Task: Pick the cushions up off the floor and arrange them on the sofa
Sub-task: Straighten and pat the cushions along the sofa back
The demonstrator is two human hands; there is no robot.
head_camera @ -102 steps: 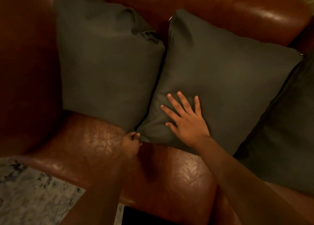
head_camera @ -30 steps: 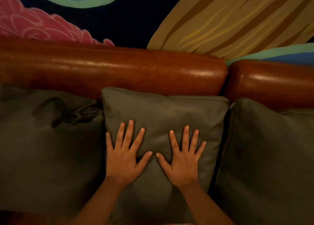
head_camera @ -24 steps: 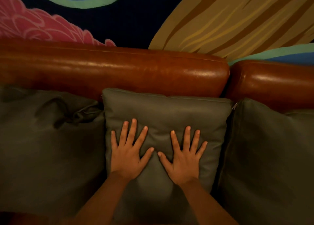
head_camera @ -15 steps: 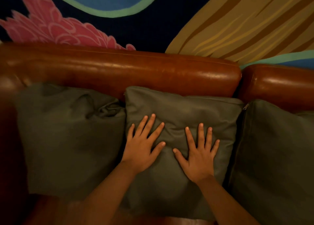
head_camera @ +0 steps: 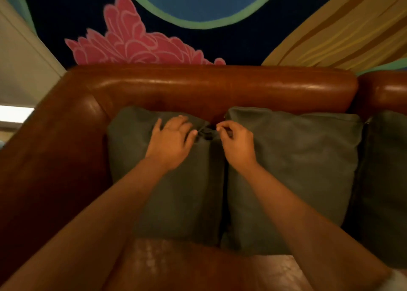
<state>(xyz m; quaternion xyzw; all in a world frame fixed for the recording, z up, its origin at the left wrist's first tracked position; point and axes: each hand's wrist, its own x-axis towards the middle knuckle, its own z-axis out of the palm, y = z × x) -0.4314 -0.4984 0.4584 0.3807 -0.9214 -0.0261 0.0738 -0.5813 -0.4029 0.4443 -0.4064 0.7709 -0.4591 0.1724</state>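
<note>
Three dark grey-green cushions stand in a row against the back of the brown leather sofa (head_camera: 220,88): a left cushion (head_camera: 176,191), a middle cushion (head_camera: 297,158) and a right cushion (head_camera: 387,180) cut off by the frame edge. My left hand (head_camera: 171,141) rests with spread fingers on the upper right part of the left cushion. My right hand (head_camera: 235,141) has curled fingers pinching the crumpled top corner of the left cushion, in the gap between the left and middle cushions. No cushion on the floor is in view.
The sofa's left armrest (head_camera: 55,158) runs down the left side. Bare leather seat (head_camera: 198,266) shows in front of the cushions. A painted wall with a pink flower (head_camera: 136,42) rises behind the sofa. A pale wall (head_camera: 19,59) is at far left.
Both hands left the front of the middle cushion, where they lay flat, and moved left to the left cushion's crumpled top corner. My right hand now pinches it. The view swung left.
</note>
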